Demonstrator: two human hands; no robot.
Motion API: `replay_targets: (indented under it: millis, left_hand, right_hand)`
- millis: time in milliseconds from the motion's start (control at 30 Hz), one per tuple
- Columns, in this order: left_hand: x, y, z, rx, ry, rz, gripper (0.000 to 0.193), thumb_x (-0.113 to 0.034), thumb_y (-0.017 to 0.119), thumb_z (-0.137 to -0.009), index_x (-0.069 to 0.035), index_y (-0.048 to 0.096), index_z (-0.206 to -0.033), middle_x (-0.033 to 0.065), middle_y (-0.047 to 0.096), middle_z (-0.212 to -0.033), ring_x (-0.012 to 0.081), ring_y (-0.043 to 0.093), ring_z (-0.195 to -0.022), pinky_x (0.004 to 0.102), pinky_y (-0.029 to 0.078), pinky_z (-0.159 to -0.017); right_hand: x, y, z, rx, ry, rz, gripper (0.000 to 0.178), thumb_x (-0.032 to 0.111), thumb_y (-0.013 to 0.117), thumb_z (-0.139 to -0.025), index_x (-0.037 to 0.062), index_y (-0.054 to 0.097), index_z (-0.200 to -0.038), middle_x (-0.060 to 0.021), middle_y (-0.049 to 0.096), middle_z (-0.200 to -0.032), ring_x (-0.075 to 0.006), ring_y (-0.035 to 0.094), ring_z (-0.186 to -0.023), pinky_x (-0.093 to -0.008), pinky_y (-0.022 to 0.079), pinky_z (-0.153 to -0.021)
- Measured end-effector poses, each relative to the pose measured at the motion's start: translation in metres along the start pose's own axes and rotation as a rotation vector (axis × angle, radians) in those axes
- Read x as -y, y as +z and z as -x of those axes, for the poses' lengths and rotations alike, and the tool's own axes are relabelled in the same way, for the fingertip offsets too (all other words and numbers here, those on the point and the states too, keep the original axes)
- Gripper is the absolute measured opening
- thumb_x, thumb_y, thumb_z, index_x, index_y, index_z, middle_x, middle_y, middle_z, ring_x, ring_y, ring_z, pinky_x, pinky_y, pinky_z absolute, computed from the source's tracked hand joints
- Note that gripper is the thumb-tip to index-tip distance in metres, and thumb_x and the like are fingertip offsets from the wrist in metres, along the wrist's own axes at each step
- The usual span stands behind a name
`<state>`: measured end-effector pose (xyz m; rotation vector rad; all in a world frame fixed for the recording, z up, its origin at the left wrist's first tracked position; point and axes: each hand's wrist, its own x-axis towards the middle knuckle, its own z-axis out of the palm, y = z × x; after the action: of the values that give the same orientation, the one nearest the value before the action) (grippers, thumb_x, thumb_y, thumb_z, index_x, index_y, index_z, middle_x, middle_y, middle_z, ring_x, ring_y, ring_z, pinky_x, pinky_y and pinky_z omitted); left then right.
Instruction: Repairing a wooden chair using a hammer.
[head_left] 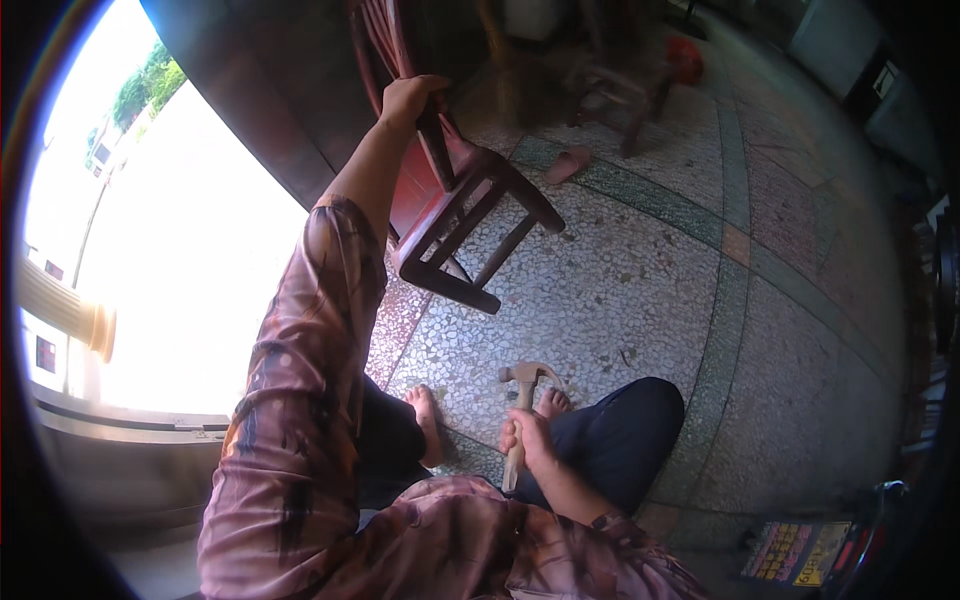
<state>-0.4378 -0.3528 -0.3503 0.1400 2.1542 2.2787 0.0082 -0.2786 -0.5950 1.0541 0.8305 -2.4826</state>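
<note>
A dark reddish wooden chair [450, 287] is tipped over in front of me, with its legs pointing toward me and to the right. My left hand [408, 98] is closed on the chair's backrest, at the end of my outstretched arm. Low in front of my body, my right hand [528, 438] grips the handle of a claw hammer [526, 374]. The hammer stands nearly upright, its head above my fist and apart from the chair.
Speckled terrazzo floor [590, 290] with green bands lies around my bare feet. A pink slipper [569, 165] rests beyond the chair, near a dark wooden stool [620, 100]. A bright doorway opens at left. A vehicle with a yellow plate [822, 553] stands at lower right.
</note>
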Motion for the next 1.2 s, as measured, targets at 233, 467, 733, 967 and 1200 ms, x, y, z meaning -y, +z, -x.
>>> replay_targets:
  millis: [233, 467, 733, 967, 1200]
  left_hand:
    - [-0.002, 0.013, -0.022, 0.074, -0.017, 0.051, 0.013, -0.006, 0.072, -0.069, 0.004, 0.066, -0.075, 0.0086, 0.059, -0.064, 0.018, 0.058, -0.053, 0.0283, 0.048, -0.049]
    - [-0.006, -0.016, -0.048, 0.023, -0.03, 0.05, 0.012, -0.007, 0.068, -0.072, 0.001, 0.06, -0.077, 0.0085, 0.054, -0.064, 0.02, 0.056, -0.054, 0.0364, 0.052, -0.048]
    - [-0.001, -0.053, -0.102, 0.199, -0.034, 0.071, 0.011, -0.007, 0.061, -0.077, 0.001, 0.055, -0.083, 0.0116, 0.052, -0.068, 0.0258, 0.056, -0.06, 0.0436, 0.054, -0.055]
    - [-0.006, -0.078, -0.118, 0.267, -0.071, 0.021, 0.012, -0.015, 0.054, -0.082, -0.007, 0.055, -0.072, 0.0072, 0.052, -0.062, 0.0223, 0.055, -0.064, 0.0428, 0.048, -0.07]
    - [-0.016, -0.086, -0.116, 0.285, -0.12, 0.043, 0.015, -0.014, 0.054, -0.081, -0.007, 0.054, -0.069, 0.0066, 0.05, -0.06, 0.0234, 0.052, -0.057, 0.0393, 0.048, -0.06]
  right_hand:
    - [0.005, 0.005, 0.008, 0.02, -0.028, 0.013, 0.013, 0.016, 0.055, -0.084, 0.0074, 0.046, -0.082, -0.004, 0.046, -0.059, -0.016, 0.044, -0.042, -0.0336, 0.041, -0.042]
    - [0.022, 0.011, 0.032, 0.082, -0.011, -0.078, 0.012, 0.012, 0.054, -0.085, 0.0062, 0.043, -0.084, -0.0035, 0.046, -0.06, -0.0147, 0.045, -0.042, -0.032, 0.04, -0.042]
    - [0.021, 0.018, 0.036, 0.11, -0.019, -0.07, 0.014, 0.011, 0.056, -0.085, 0.0041, 0.044, -0.083, -0.0041, 0.047, -0.059, -0.0131, 0.046, -0.04, -0.0277, 0.039, -0.038]
    - [0.023, 0.02, 0.037, 0.09, -0.038, -0.13, 0.015, 0.009, 0.058, -0.083, 0.004, 0.043, -0.085, -0.0041, 0.048, -0.059, -0.0118, 0.046, -0.039, -0.0257, 0.038, -0.035]
    - [0.027, 0.023, 0.043, 0.039, -0.125, -0.096, 0.014, 0.007, 0.057, -0.081, 0.0032, 0.043, -0.08, -0.0053, 0.05, -0.059, -0.0122, 0.048, -0.037, -0.025, 0.039, -0.034]
